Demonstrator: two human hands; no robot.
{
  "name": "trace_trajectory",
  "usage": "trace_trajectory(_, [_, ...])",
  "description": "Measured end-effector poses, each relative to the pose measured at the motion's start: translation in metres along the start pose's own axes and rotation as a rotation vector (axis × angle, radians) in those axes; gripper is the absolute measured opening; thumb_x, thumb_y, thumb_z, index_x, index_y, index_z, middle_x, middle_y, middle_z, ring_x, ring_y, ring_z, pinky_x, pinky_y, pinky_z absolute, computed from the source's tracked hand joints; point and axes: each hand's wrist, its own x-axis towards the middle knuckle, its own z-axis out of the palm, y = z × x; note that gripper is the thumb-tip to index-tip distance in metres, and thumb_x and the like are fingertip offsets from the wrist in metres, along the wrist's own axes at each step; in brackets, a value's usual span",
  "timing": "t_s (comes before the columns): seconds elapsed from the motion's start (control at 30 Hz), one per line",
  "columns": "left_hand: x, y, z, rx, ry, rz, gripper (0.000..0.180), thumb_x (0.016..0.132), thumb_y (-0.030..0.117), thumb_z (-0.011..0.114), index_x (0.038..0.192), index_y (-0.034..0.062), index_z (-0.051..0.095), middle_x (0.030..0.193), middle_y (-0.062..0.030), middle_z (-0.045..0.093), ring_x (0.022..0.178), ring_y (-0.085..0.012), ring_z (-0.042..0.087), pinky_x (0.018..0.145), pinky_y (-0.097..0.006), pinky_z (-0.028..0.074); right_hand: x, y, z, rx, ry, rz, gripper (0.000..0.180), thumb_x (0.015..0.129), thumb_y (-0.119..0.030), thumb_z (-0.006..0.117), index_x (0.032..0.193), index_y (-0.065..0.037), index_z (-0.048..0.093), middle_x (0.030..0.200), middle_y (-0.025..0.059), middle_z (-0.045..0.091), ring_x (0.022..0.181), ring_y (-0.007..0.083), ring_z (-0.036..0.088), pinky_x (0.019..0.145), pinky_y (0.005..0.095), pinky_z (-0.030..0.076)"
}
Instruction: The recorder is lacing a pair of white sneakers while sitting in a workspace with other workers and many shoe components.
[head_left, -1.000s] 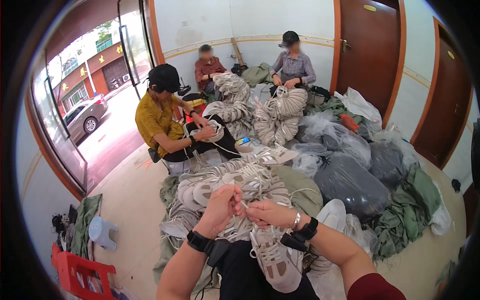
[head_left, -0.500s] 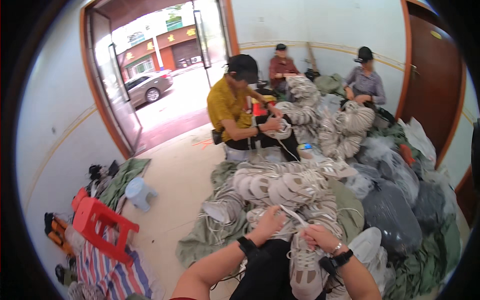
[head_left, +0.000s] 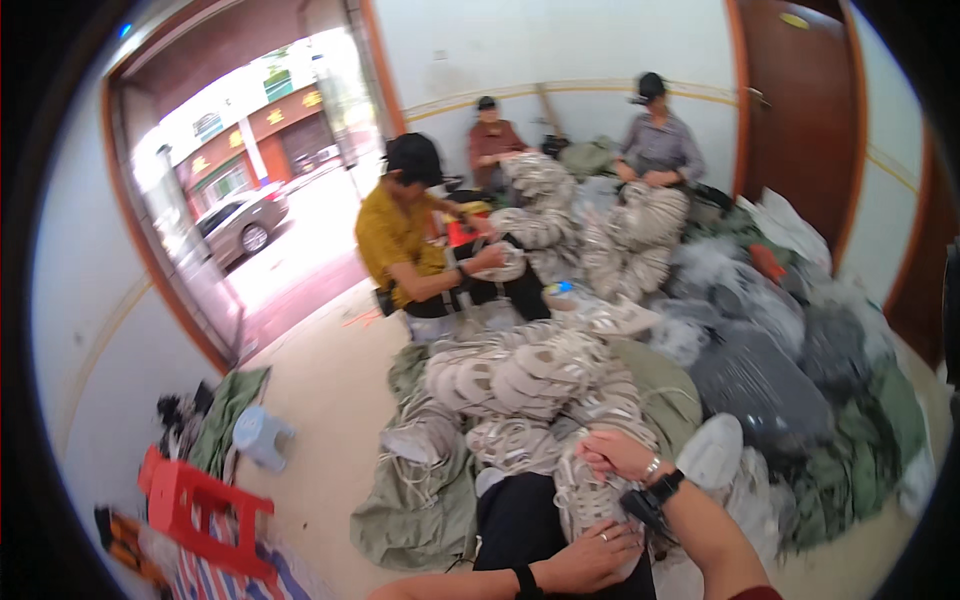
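A beige lace-up sneaker (head_left: 592, 495) with pale laces stands over my lap, its toe toward me. My left hand (head_left: 590, 556) is wrapped over the toe end, fingers curled onto it. At the collar end, my right hand (head_left: 618, 456) is closed, its fingertips pressed together; what they pinch is hidden. Just beyond my hands lies a large heap of similar beige sneakers (head_left: 515, 372), several packed in rows. A loose white shoe (head_left: 712, 452) rests to the right of my right forearm.
A co-worker in a yellow shirt (head_left: 405, 235) handles a shoe ahead; two more people sit farther back beside shoe piles. Dark plastic bags (head_left: 760, 380) crowd the right. A red stool (head_left: 210, 520) and small blue stool (head_left: 263, 437) stand left. Green cloth (head_left: 420, 510) lies under the heap.
My left hand has left the white lace and come down toward me onto the sneaker's toe. My right hand stays at the collar end. The view has shifted to the right.
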Motion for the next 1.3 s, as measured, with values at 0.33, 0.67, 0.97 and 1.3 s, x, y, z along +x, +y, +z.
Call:
trace_trajectory(0.33, [0.014, 0.005, 0.0, -0.007, -0.018, -0.02, 0.045, 0.079, 0.02, 0.064, 0.12, 0.0035, 0.059, 0.126, -0.0121, 0.054, 0.125, -0.029, 0.046, 0.107, -0.047, 0.03, 0.007, -0.006, -0.001, -0.001, 0.0, 0.134, 0.025, 0.101, -0.026, 0.045, 0.1, -0.003, 0.055, 0.065, -0.0071, 0.039, 0.051, 0.0034, 0.039, 0.049, 0.0246, 0.048])
trace_trajectory(0.67, [0.012, 0.002, 0.008, -0.026, 0.004, 0.008, 0.033, 0.079, 0.017, 0.062, 0.109, 0.0027, 0.065, 0.125, -0.0149, 0.057, 0.123, -0.0308, 0.049, 0.105, -0.047, 0.034, 0.012, 0.001, -0.001, 0.037, -0.07, 0.142, 0.027, 0.1, -0.028, 0.046, 0.094, -0.003, 0.057, 0.065, -0.0066, 0.043, 0.05, 0.0037, 0.043, 0.048, 0.0251, 0.051])
trace_trajectory(0.97, [0.016, 0.004, 0.017, 0.082, -0.007, 0.033, 0.031, 0.083, 0.02, 0.056, 0.106, 0.0017, 0.067, 0.123, -0.0184, 0.059, 0.121, -0.0327, 0.05, 0.106, -0.048, 0.032, 0.069, -0.034, -0.028, -0.453, 0.083, -0.205, 0.025, 0.094, -0.019, 0.049, 0.082, -0.001, 0.06, 0.066, 0.0061, 0.058, 0.047, 0.0159, 0.055, 0.051, 0.0385, 0.055])
trace_trajectory(1.3, [0.011, -0.001, -0.002, -0.02, 0.028, -0.028, 0.029, 0.077, 0.017, 0.062, 0.104, 0.0058, 0.068, 0.121, -0.0128, 0.059, 0.124, -0.0295, 0.048, 0.11, -0.047, 0.029, 0.078, -0.079, 0.014, -0.321, 0.073, -0.032, 0.029, 0.1, -0.024, 0.045, 0.094, 0.0, 0.061, 0.063, -0.0047, 0.047, 0.053, 0.0054, 0.049, 0.068, 0.0295, 0.058])
